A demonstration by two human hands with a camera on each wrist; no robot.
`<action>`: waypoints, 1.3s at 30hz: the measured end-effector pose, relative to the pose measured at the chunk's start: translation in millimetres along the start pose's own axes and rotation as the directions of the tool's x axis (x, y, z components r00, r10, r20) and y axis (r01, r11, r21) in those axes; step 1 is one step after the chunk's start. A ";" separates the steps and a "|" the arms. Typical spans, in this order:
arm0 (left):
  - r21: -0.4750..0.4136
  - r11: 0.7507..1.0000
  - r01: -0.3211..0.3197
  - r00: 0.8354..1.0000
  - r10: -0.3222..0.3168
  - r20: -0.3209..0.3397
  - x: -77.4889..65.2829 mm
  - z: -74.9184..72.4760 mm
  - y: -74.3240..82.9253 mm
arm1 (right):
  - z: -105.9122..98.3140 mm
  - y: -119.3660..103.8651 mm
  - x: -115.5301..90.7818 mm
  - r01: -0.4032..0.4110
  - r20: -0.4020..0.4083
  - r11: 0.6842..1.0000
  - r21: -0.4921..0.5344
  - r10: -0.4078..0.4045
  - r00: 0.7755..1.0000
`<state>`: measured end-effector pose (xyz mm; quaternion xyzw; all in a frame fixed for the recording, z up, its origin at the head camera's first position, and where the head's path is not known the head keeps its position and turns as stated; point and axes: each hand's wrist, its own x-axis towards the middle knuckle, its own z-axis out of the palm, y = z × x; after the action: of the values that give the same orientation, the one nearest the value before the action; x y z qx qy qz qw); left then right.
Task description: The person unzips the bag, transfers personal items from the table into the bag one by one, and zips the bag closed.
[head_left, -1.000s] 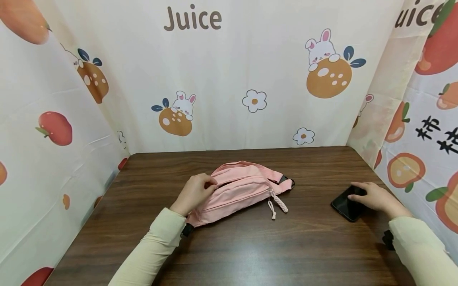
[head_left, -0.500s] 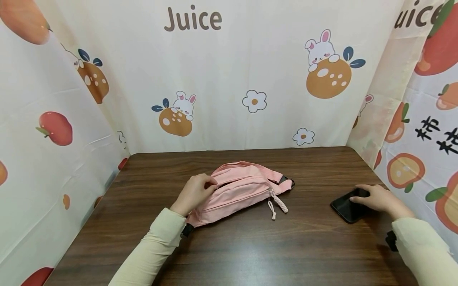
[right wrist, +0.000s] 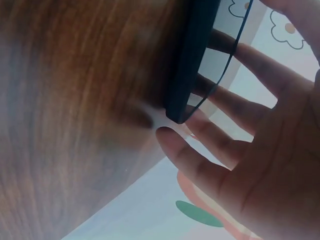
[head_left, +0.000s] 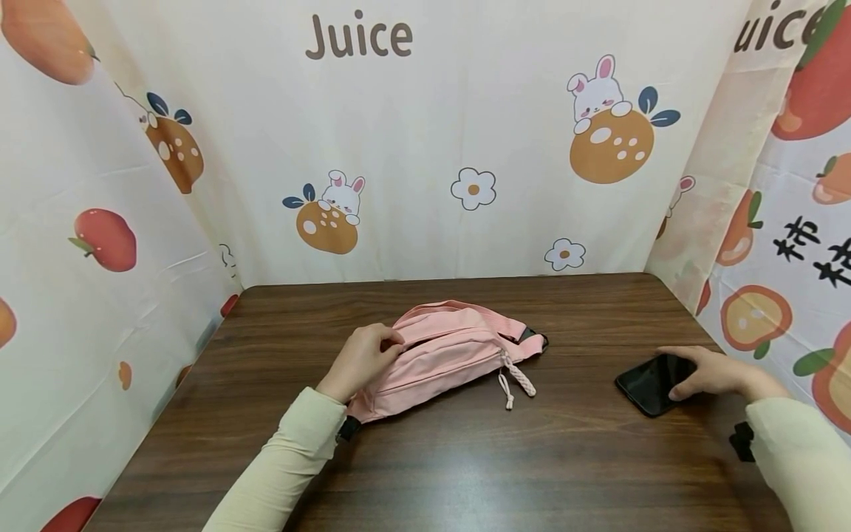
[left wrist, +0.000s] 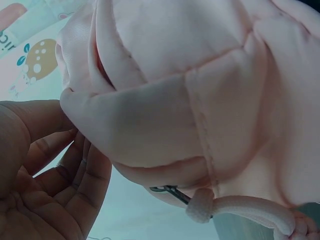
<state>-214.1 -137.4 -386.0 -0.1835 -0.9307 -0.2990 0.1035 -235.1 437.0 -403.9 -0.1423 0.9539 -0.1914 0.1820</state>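
A pink waist bag (head_left: 435, 366) lies slantwise on the table, its strap looped behind it. My left hand (head_left: 362, 360) pinches the bag's edge at its left end, thumb on the near side in the left wrist view. From the bag's zipper hangs a braided pull cord (left wrist: 250, 205). Over on the right, a black smartphone (head_left: 648, 384) lies flat, screen up. My right hand (head_left: 718, 373) is at the phone's right side, with thumb and fingers spread around its edges. In the right wrist view, fairly straight fingers (right wrist: 205, 167) reach beside and beyond the phone's edge.
The dark wooden table (head_left: 499, 473) carries the bag and phone. Printed fabric curtains (head_left: 412, 222) with fruit and rabbits stand behind it and at both sides. A black buckle (head_left: 528, 336) is on the strap at the bag's right end.
My right hand has shifted to the right across the phone, toward its right edge. The phone has hardly moved. My left hand and the bag stay where they were.
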 end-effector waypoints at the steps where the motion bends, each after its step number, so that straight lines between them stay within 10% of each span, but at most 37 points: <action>1: -0.001 1.000 0.000 1.000 0.000 0.001 0.0 0.0 0.0 | -1.0 -0.8 -0.5 -0.010 0.022 1.000 0.016 0.010 1.000; 12: -0.005 1.000 0.001 1.000 -0.001 0.004 0.2 -0.6 0.0 | -4.8 -6.2 0.0 -0.045 0.133 0.999 0.011 0.043 0.990; 39: 0.086 0.988 -0.130 0.990 0.133 -0.035 0.8 0.2 -0.1 | 5.2 -3.5 2.5 -0.043 -0.083 0.988 -0.149 0.030 0.996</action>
<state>-214.8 -137.1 -386.0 -0.2340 -0.9259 -0.2561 0.1497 -234.5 431.3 -407.7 -0.1303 0.9747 -0.1213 0.1355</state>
